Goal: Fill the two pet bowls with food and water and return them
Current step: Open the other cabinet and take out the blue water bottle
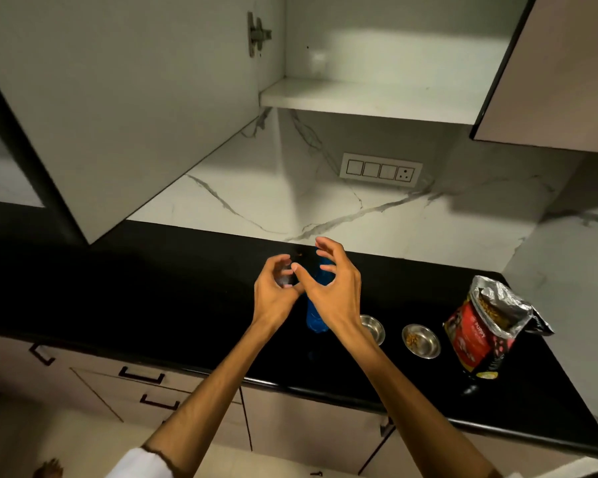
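Your black counter (173,288) runs across the whole view, with a marble wall (290,188) behind it and an open cupboard (370,98) overhead, its door (118,108) swung out to your left. A switch panel (380,169) sits on the wall below the cupboard shelf.

At the right end of the counter stands an opened bag of puppy food (480,336), its foil top crumpled and kibble showing inside. Just left of it are two steel bowls, close together but apart: the right bowl (421,340) has a little kibble in it, and the left bowl (373,327) is partly hidden by your right forearm, so you cannot tell what it contains.

A blue bottle (315,315) stands upright behind your hands. Your right hand (328,288) is spread with loosely curved fingers in front of it, gripping nothing. Your left hand (273,288) has its fingers curled; whether they pinch something small is too blurred to tell.
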Tool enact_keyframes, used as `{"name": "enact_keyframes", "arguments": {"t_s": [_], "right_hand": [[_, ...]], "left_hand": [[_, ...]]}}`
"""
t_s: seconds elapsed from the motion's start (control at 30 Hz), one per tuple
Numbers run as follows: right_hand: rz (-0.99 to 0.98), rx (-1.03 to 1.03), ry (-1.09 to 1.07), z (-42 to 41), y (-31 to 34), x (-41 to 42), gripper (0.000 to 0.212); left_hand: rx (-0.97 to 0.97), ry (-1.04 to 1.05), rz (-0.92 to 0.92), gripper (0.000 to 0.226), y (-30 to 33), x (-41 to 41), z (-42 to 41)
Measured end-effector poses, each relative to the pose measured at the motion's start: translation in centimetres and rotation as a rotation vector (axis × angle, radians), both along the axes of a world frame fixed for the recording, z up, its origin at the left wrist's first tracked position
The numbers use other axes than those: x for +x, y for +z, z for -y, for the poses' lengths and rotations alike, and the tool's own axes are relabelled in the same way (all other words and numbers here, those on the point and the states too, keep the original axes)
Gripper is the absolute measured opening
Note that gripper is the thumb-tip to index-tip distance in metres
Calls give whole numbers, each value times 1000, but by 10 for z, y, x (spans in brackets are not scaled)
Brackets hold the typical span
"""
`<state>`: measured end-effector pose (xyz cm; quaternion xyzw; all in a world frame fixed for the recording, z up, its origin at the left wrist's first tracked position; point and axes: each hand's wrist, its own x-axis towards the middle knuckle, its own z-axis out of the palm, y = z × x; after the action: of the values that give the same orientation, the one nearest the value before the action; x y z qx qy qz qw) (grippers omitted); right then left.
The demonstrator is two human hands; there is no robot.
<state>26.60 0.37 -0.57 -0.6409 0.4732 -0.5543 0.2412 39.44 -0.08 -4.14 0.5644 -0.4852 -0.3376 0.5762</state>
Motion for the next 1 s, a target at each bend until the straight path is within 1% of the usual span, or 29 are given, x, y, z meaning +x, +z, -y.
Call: {"name": "enact_keyframes", "arguments": {"t_s": [0.17,0.27,0.43,0.6,0.83,0.93,1.0], "right_hand": [[46,-110,46,-6,40,16,62],[49,-157,62,-9,62,23,59],[32,-266,74,-14,100,36,58],[47,-342,105,-21,132,50,57],[43,-445,187,-41,174,79,57],[59,-483,224,-51,190,94,57],[69,-511,253,-58,200,105,56]], "left_hand": [[-65,40,-141,47,28,15,-3],[-88,49,-191,51,44,25,-4],[-145,65,-212,52,70,39,-6],[-181,103,-207,48,93,52,-12],[-261,230,-167,41,114,72,-21],[-319,278,-202,35,124,80,-26],[-367,251,-212,25,129,85,-29]]}}
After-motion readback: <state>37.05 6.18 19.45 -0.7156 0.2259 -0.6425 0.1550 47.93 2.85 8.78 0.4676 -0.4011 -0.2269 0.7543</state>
